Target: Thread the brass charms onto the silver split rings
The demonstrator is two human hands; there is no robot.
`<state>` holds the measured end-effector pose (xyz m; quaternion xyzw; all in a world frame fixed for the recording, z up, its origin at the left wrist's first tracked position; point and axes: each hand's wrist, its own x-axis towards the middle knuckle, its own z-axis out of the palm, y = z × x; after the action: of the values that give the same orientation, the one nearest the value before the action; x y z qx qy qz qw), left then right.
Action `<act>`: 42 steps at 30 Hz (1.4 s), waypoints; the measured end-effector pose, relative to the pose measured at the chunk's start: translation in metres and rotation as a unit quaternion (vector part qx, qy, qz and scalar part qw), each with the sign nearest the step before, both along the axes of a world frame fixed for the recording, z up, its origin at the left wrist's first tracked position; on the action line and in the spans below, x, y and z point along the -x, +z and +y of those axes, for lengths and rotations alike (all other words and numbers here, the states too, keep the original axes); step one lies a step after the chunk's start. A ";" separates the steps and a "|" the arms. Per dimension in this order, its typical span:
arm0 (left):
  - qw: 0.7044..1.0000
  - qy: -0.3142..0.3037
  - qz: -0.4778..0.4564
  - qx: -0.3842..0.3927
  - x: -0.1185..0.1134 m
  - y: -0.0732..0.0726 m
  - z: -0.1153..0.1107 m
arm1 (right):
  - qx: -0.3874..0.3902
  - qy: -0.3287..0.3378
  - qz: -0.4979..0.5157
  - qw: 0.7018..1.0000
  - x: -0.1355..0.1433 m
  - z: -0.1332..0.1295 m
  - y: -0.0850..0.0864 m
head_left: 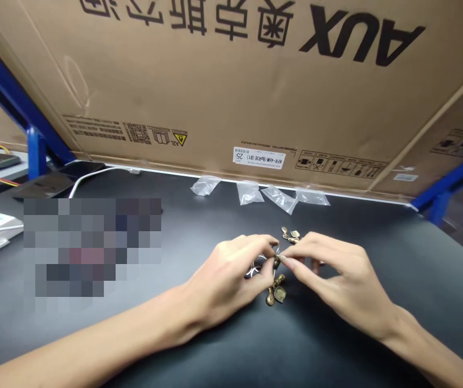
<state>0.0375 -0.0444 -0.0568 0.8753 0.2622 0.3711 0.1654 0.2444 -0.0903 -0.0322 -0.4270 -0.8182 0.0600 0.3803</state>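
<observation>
Over the black tabletop, my left hand (231,272) pinches some silver metal rings (255,267), which look like key rings. The fingertips of my right hand (336,272) meet it at a small dark piece (277,263) and are pressed together; what exactly they grip is too small to make out. Just below the fingers show bronze-coloured charms (280,294), one rounded and one leaf-shaped. More bronze charms (294,234) lie behind my right fingers, partly covered by them.
Several clear plastic bags (250,192) lie along the table's back edge, against a large cardboard box (199,81). Blue metal supports (437,199) frame both sides. At left are a pixelated patch, a white cable (90,173) and a dark flat object (46,184).
</observation>
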 end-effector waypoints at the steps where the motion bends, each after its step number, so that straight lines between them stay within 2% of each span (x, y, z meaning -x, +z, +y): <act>1: 1.000 0.000 -0.009 0.017 0.000 0.000 0.000 | -0.041 0.007 -0.026 0.999 0.000 0.000 -0.001; 5: 0.989 -0.003 -0.065 0.133 -0.002 0.006 -0.003 | -0.211 0.034 -0.155 0.965 0.000 -0.002 -0.004; 8: 0.971 0.010 -0.102 0.216 -0.003 0.011 -0.004 | -0.256 0.029 -0.205 0.944 0.001 -0.002 -0.003; 11: 0.954 0.016 -0.132 0.268 -0.004 0.013 -0.003 | -0.210 -0.026 -0.151 0.966 0.001 -0.002 -0.005; 14: 0.951 0.009 -0.140 0.276 -0.003 0.015 -0.004 | -0.093 -0.080 -0.068 0.990 0.003 -0.001 -0.008; 17: 0.953 -0.011 -0.128 0.275 -0.004 0.016 -0.005 | 0.006 -0.083 -0.029 0.996 0.007 0.000 -0.012; 19: 0.952 -0.019 -0.127 0.277 -0.004 0.016 -0.005 | 0.039 -0.072 -0.013 0.997 0.009 0.001 -0.014; 22: 0.946 -0.026 -0.133 0.295 -0.004 0.016 -0.004 | 0.017 -0.085 -0.025 0.996 0.006 0.004 -0.017; 26: 0.943 -0.037 -0.110 0.311 -0.002 0.017 -0.003 | -0.076 -0.128 -0.080 0.986 0.002 0.007 -0.019; 32: 0.940 0.011 -0.126 0.317 -0.006 0.011 -0.003 | -0.174 -0.138 -0.145 0.964 0.005 0.005 -0.015; 38: 0.939 0.041 -0.092 0.329 -0.005 0.015 0.000 | -0.195 -0.160 -0.196 0.948 -0.001 0.007 -0.015; 42: 0.925 -0.014 -0.046 0.377 -0.004 0.020 0.005 | -0.152 -0.148 -0.212 0.954 -0.004 0.007 -0.014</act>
<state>0.0411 -0.0393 -0.0371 0.7338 0.3624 0.2822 0.5006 0.2486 -0.0835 -0.0466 -0.4835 -0.8068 -0.2145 0.2632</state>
